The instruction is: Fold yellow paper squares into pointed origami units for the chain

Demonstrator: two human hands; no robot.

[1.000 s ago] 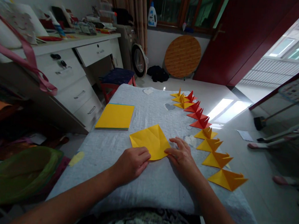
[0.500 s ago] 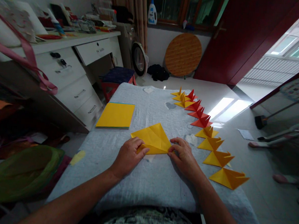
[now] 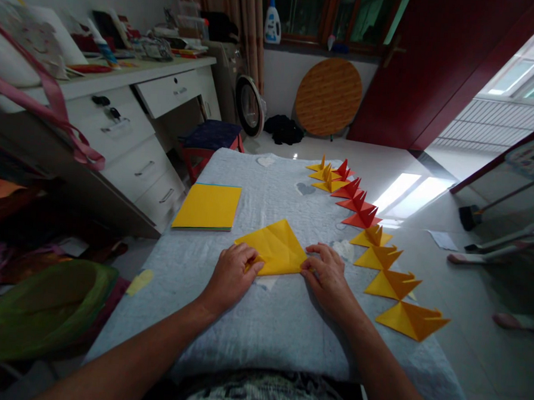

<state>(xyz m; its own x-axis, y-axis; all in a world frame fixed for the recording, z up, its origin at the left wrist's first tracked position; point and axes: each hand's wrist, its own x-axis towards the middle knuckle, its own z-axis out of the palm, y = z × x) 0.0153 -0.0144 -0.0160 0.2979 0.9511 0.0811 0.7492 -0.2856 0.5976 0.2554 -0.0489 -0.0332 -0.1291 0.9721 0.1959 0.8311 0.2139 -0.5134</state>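
A yellow paper sheet [image 3: 276, 245] lies folded on the grey cloth-covered table [image 3: 260, 337] in front of me. My left hand [image 3: 231, 277] pinches its near left edge with curled fingers. My right hand [image 3: 329, 276] presses and pinches the right corner of the same sheet. A stack of yellow square paper [image 3: 207, 206] sits to the far left of the sheet. A row of several folded yellow and red paper pieces [image 3: 372, 247] runs along the table's right side.
A white desk with drawers [image 3: 132, 127] stands at the left, with clutter on top. A green bag [image 3: 42, 307] lies low at the left. A red stool [image 3: 210, 140] stands beyond the table. A round wooden board [image 3: 328, 97] leans on the far wall.
The near part of the yellow sheet has been folded up and away from me, making it a flatter triangle. Both hands moved slightly forward along the fold.
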